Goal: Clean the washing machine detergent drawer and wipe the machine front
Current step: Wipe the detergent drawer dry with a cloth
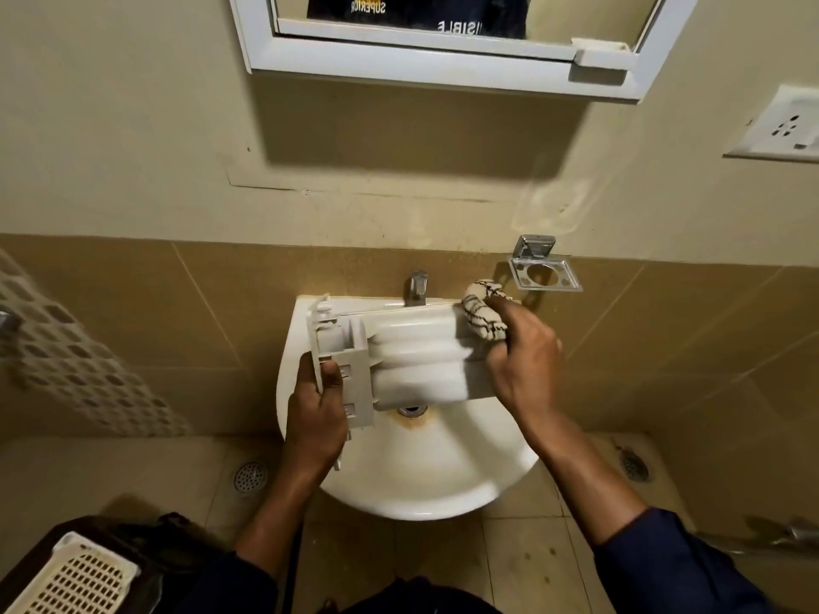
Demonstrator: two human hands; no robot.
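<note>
The white plastic detergent drawer (399,361) is held sideways over the white wash basin (412,480). My left hand (317,405) grips its left end, thumb on the grey end piece. My right hand (523,361) presses a cream cloth with dark stripes (481,314) against the drawer's right end, near the tap. The washing machine is out of view.
A metal tap (416,288) stands at the basin's back. A chrome holder (543,270) is fixed to the tiled wall at right, a wall socket (780,126) above it. A mirror cabinet (443,42) hangs overhead. Baskets sit at left (71,578). Floor drains (250,476) flank the basin.
</note>
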